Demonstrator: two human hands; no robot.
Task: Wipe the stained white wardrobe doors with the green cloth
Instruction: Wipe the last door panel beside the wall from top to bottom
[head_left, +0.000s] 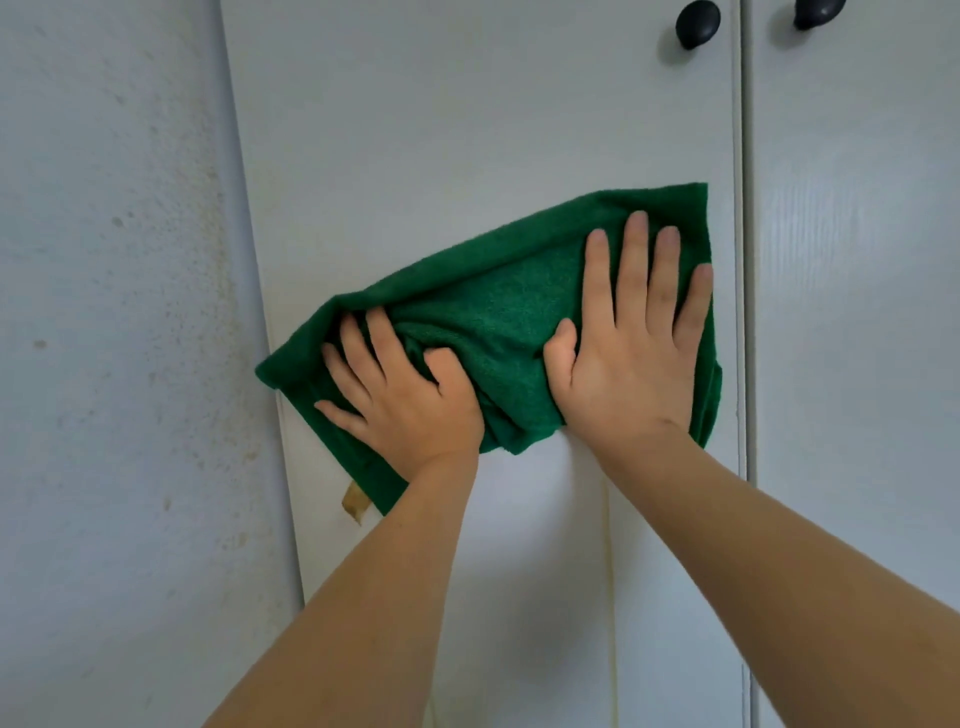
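A green cloth (498, 306) is spread against the left white wardrobe door (441, 130), reaching from the door's left edge to near its right edge. My left hand (400, 389) presses on the cloth's lower left part, fingers slightly bunching the fabric. My right hand (628, 338) lies flat on the cloth's right part, fingers spread and pointing up. A faint yellowish streak (610, 597) runs down the door below the cloth. The right wardrobe door (857, 260) shows beyond a vertical gap.
Two black round knobs (697, 22) (818, 11) sit at the top of the doors. A speckled, stained white wall (114, 312) lies left of the wardrobe. A small yellow-brown tag (354, 501) sticks out below the cloth's lower left corner.
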